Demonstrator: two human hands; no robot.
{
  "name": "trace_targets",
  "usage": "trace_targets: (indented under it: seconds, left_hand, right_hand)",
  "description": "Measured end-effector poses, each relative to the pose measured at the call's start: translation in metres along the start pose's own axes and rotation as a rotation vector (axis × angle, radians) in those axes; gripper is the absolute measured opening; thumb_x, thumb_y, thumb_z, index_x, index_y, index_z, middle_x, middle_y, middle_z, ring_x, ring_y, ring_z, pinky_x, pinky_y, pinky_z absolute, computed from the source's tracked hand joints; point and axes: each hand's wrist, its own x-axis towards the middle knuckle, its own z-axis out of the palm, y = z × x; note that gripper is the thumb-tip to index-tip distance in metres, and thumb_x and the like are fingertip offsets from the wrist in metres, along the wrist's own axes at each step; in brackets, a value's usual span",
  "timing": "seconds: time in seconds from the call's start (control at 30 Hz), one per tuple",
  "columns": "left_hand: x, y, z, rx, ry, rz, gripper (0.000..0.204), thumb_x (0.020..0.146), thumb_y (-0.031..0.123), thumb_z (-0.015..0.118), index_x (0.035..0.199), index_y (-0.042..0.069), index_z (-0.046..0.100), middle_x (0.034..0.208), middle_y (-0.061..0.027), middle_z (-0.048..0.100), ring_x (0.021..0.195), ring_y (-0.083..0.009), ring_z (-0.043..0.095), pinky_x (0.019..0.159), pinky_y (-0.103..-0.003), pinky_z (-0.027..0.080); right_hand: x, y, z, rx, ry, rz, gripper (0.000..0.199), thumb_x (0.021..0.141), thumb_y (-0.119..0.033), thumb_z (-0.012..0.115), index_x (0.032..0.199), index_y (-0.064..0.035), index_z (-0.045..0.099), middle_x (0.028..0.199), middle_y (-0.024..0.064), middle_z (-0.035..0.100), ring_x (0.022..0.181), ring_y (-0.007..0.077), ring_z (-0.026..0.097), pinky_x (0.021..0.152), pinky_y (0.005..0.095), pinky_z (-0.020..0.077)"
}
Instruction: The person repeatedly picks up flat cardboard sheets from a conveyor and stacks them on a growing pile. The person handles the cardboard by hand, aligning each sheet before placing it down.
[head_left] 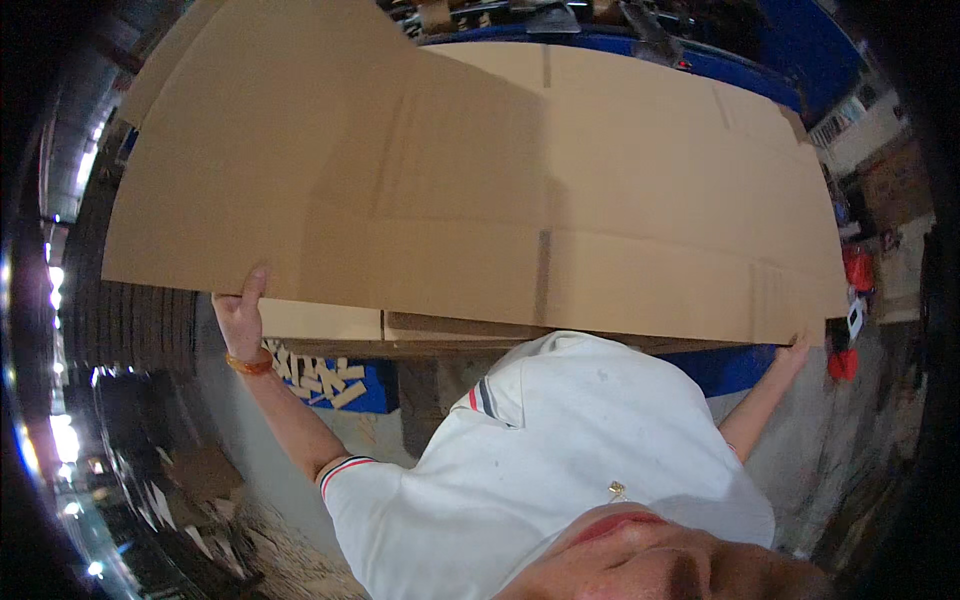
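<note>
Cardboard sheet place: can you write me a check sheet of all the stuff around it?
Surface: stack of flat cardboard under the top sheet.
Job's things: big cardboard sheet, lifted at both ends.
Clutter: small cardboard offcuts in a blue bin.
Hands: left hand grips the sheet's left edge; right hand grips the right corner.
Cables: nothing seen.
Surroundings: grey floor, blue machine frame behind, red object at right.

A big flat brown cardboard sheet [480,170] lies on top of a stack of more brown cardboard sheets [330,322]. The grey floor [800,470] is below.
</note>
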Motion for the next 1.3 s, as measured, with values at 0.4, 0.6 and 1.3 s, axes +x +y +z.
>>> trace_targets:
  seconds: [0.4,0.6,1.3]
  left_hand:
    - [0.0,-0.03,0.077,0.512,0.118,0.023,0.025,0.087,0.008,0.064,0.109,-0.003,0.059,0.108,-0.0116,0.063,0.095,-0.0197,0.059,0.083,-0.034,0.047]
    - [-0.012,-0.04,0.178,0.434,-0.164,0.583,0.056,0.068,-0.013,0.059,0.122,0.001,0.058,0.134,-0.0176,0.051,0.124,-0.028,0.049,0.102,-0.039,0.038]
    - [-0.048,-0.068,0.219,0.786,-0.7,0.585,0.065,0.069,-0.007,0.057,0.128,0.019,0.057,0.141,-0.0098,0.045,0.131,-0.0316,0.041,0.107,-0.053,0.028]
  right_hand:
    - [-0.208,-0.006,0.133,-0.17,-0.196,-0.598,0.034,0.091,-0.02,0.058,0.114,0.0053,0.058,0.117,0.0178,0.061,0.104,0.028,0.06,0.088,0.0404,0.0494]
    - [-0.232,0.017,0.222,-0.427,-0.943,-1.518,0.039,0.084,-0.008,0.057,0.122,0.0001,0.057,0.125,0.0173,0.059,0.114,0.0282,0.058,0.095,0.0362,0.0454]
    - [-0.289,0.062,0.2,-1.052,-1.409,-1.571,0.058,0.069,-0.029,0.066,0.122,-0.0073,0.056,0.13,0.0129,0.054,0.119,0.0291,0.052,0.097,0.0409,0.0456]
